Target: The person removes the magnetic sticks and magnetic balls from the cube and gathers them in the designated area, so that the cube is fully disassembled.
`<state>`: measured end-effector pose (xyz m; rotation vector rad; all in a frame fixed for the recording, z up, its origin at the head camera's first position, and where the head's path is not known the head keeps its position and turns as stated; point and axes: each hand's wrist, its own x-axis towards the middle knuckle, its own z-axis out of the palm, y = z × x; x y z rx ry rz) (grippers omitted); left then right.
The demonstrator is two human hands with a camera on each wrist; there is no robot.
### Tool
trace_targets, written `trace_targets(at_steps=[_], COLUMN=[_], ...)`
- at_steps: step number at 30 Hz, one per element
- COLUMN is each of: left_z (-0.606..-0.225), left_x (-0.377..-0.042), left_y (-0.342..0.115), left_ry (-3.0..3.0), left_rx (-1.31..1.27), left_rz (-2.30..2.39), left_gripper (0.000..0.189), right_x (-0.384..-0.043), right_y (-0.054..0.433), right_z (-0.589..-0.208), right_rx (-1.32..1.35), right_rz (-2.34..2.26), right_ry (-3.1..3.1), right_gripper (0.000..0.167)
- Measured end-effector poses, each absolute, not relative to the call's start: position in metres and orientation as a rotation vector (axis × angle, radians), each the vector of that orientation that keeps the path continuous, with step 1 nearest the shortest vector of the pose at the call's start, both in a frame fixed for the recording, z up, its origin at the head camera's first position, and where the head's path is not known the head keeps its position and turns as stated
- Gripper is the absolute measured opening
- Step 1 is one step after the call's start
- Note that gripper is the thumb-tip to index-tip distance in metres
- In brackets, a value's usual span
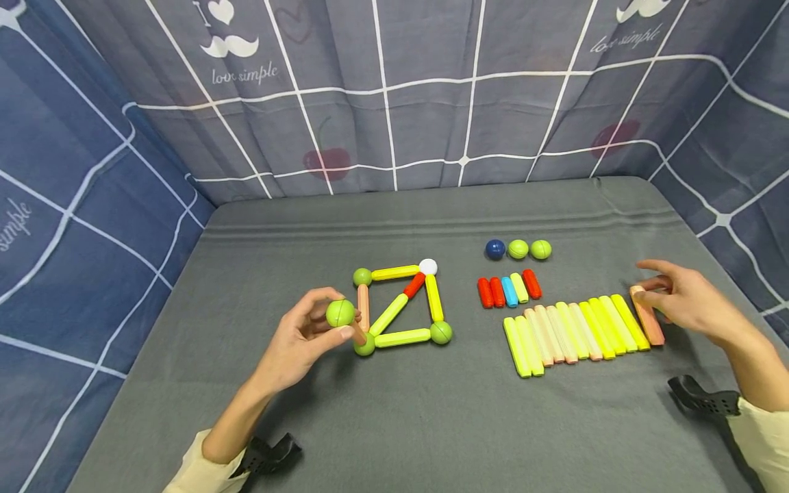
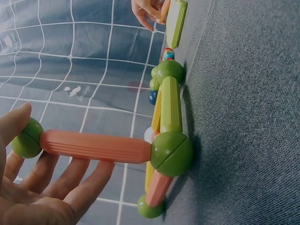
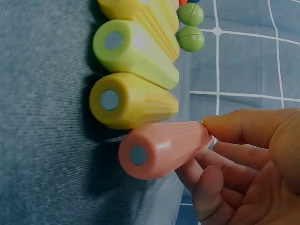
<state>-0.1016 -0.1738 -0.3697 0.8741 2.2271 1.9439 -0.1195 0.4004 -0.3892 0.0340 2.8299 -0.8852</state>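
Note:
My left hand grips an upright orange magnetic rod near the green ball on its top. That rod's lower end meets a green corner ball of a four-sided rod-and-ball frame. A red rod and a yellow-green rod form the frame's diagonal, running to a white ball. At the right end of a row of rods, my right hand pinches the far end of another orange rod, between thumb and fingers. Its near end shows a grey metal disc.
Yellow, green and pale orange rods lie side by side at the right. Behind them are several short red, blue and green rods, then a dark blue ball and two green balls. Gridded curtains surround the grey tabletop.

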Motion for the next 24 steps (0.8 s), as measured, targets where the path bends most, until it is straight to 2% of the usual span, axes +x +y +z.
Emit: trace_targets(at_steps=[13, 24], left_z=[-0.368, -0.368], left_x=[-0.102, -0.104], left_y=[-0.174, -0.173], left_ry=[2.219, 2.226], left_rx=[0.84, 0.871], left_rz=[1.935, 1.925], left_gripper=[0.041, 0.045], right_x=[-0.114, -0.105], right_y=[0.394, 0.392], right_z=[-0.393, -0.393], right_rx=[0.02, -0.035], right_rz=[-0.899, -0.931], right_ry=[2.828, 2.875], right_gripper=[0.062, 0.046])
